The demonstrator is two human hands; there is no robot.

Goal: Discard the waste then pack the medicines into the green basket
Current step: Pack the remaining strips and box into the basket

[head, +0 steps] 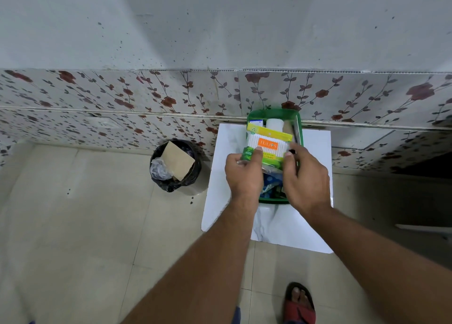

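The green basket (274, 113) stands on a small white table (276, 225) against the wall. A white roll (274, 123) and a small box (255, 122) lie at its far end, blue packets (270, 184) at the near end. Over the basket I hold a cotton-bud pack (269, 145) with an orange label. My left hand (243, 173) grips its left end, thumb on top. My right hand (304, 176) pinches its right end, with a thin dark stick-like item (294, 135) by the fingers. My hands hide the basket's middle.
A round bin (175, 165) lined with a black bag stands on the tiled floor left of the table, holding a cardboard piece and crumpled clear plastic. A floral-tiled wall runs behind. My sandalled foot (299, 303) is at the bottom.
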